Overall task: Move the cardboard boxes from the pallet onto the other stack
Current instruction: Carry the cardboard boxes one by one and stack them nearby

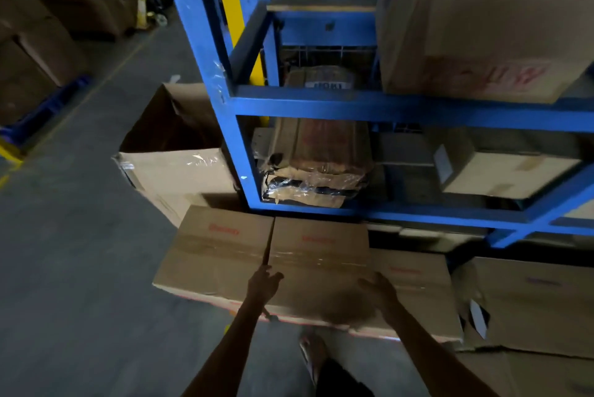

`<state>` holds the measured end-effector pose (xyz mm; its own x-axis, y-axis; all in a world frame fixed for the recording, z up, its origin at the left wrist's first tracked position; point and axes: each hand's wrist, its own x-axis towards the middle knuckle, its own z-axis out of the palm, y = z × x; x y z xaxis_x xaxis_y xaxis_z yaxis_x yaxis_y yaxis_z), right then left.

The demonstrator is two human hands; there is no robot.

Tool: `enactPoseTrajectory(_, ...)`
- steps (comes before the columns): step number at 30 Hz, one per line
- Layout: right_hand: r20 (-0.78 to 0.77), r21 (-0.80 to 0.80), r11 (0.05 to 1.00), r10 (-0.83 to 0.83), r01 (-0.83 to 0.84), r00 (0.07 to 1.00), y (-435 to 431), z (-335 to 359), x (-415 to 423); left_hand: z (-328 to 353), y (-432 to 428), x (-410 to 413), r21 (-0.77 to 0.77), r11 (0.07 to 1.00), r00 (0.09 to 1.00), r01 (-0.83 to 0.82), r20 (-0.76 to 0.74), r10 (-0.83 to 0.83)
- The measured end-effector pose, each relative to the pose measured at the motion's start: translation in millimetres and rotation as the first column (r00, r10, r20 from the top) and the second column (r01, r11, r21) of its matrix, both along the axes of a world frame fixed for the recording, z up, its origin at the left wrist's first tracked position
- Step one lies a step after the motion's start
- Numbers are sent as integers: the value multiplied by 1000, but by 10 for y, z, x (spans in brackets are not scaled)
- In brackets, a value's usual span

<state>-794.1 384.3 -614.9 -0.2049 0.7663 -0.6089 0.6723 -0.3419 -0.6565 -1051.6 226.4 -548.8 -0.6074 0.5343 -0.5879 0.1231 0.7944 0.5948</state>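
Cardboard left box and middle box sit side by side at the blue rack's foot. Your left hand is at their gap, fingers extended, slightly parted. Your right hand is over the middle box's near edge, fingers spread, contact unclear.

A brown rectangular cardboard box, printed in red and sealed with clear tape, is laid flat at the left of a low row. A second like box is set beside it across a narrow gap. A third box is offset nearer on the right.
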Motion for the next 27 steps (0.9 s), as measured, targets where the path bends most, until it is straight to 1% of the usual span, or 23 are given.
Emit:
enactPoseTrajectory(1, 28, 1, 1000, 1, -1, 1000, 58, 7, -75, -59, 58, -56, -9, 999, 999, -44, 19, 44)
enactPoseTrajectory(3, 98, -2, 1000, 0, 1, 995, 204, 201, -290, -264, 207, -224, -31, 994, 994, -109, 9, 110)
enactPoseTrajectory(5, 132, 18, 1000, 2, -5, 991, 345, 202, -404, -358, 294, -333, -65, 994, 996, -90, -13, 90)
enactPoseTrajectory(8, 178, -4, 1000, -8, 8, 984, 536, -79, -518, -585, 464, -497, -142, 988, 998, -64, -4, 64)
enactPoseTrajectory(12, 296, -67, 998, 23, -3, 955, 705, -612, -622, -991, 639, -599, -230, 973, 998, -36, 31, 45)
enactPoseTrajectory(13, 333, -67, 998, 18, 5, 943, 720, -637, -628, -1000, 669, -587, -229, 973, 999, -30, 31, 39)
enactPoseTrajectory(16, 342, -37, 995, -73, 90, 937, 783, -683, -743, -1206, 788, -603, -206, 974, 989, -97, 93, 118)
enactPoseTrajectory(20, 345, -90, 992, -51, 87, 937, 863, -772, -821, -1471, 885, -672, -245, 958, 973, -150, 138, 187)
enactPoseTrajectory(22, 363, -129, 989, -22, 73, 931, 913, -868, -786, -1542, 954, -681, -242, 953, 970, -185, 110, 216)
enactPoseTrajectory(25, 380, -177, 981, -6, 79, 925, 948, -968, -710, -1643, 1002, -660, -244, 950, 976, -194, 48, 212)
enactPoseTrajectory(27, 378, -183, 980, -6, 81, 926, 924, -1018, -625, -1722, 985, -615, -243, 947, 975, -211, 9, 220)
